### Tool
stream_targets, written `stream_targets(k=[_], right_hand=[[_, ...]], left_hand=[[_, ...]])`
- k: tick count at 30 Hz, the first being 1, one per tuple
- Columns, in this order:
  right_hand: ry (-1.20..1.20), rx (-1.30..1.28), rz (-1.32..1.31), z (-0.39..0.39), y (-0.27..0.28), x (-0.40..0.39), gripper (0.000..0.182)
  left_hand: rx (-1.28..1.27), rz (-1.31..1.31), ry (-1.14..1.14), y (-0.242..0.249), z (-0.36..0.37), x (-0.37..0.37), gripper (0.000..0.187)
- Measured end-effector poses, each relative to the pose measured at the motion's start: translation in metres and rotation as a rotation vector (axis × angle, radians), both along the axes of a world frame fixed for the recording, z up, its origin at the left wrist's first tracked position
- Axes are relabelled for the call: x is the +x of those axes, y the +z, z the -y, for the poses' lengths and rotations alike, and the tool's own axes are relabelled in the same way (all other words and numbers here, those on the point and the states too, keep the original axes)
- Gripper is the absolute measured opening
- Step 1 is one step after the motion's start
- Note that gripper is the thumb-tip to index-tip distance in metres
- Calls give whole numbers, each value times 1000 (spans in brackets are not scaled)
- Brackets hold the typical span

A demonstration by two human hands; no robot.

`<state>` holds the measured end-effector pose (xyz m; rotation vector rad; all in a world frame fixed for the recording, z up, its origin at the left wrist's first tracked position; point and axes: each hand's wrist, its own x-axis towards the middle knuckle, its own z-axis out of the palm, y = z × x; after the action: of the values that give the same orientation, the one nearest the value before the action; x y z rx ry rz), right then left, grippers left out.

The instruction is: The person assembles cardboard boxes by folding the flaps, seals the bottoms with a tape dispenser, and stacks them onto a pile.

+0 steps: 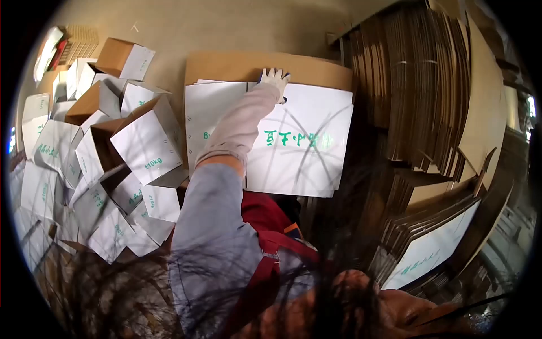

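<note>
Lying jumbled to the left of the gloved left hand (274, 85), white boxes (145, 144) already stand opened out — that part looks well along. Under the hand, whose fingers are loosely spread rather than gripping, lies a flat white carton (310, 116) with green lettering, still unshaped by the look of it, brown cardboard (226, 65) beyond its far edge. Right of the hand, packed flat cardboard (420, 73) suggests plenty left — the right hand isn't in view
</note>
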<state>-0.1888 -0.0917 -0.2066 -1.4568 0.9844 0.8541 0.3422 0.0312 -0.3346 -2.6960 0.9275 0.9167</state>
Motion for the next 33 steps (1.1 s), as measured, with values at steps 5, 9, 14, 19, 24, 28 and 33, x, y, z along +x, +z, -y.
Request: stream_targets(k=[5,9,14,19,24,28,33], right_hand=[[-94,22,-9,-4,4,-6,30],[-133,44,62,7,5,10,29],[-333,53,691,89,-17,35,35],[-397,206,1189,133,153,184,42],[-685,716,1345,134,212,228,45],[-660,1095,1254,133,209,232,47],[-292,451,1217,86,195,262,41]], left_hand=[[66,-47,142,8,-4,-21,74],[-63,-3,238,-7,-39,-34,70],[-79,-140,274,100,-51,-28,63],[-82,-307,79,250,-52,-106,46],[-242,-2,-420,308,-77,-181,27],[-279,246,-560,301,-79,-226,18],[-89,442,-387,314,-60,-237,27]])
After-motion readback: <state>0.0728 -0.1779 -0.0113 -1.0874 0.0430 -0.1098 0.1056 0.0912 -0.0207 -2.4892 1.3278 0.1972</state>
